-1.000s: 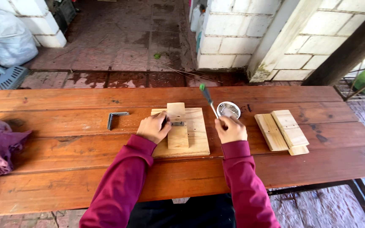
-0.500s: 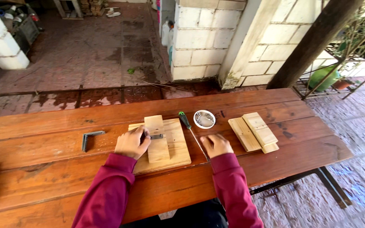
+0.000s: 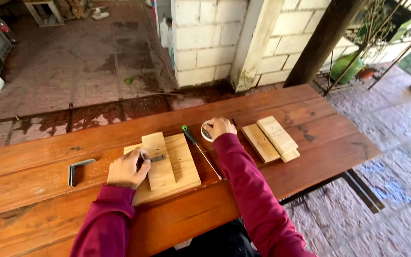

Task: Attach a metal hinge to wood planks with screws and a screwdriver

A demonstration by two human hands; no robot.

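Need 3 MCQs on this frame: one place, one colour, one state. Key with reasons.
1. Where does the screwdriver lie?
A. on the table, between the two hands
B. on the floor
C. on the stacked slats

2. What colour is its handle?
A. red
B. green
C. yellow

3. What is the right hand doing?
A. gripping the screwdriver
B. resting flat on the bare table
C. reaching into the small round tin

Key: 1 A, it lies on the table beside the wooden board; 2 B, the handle end is green; 3 C, the fingers sit over the tin, while the left hand rests on the board.
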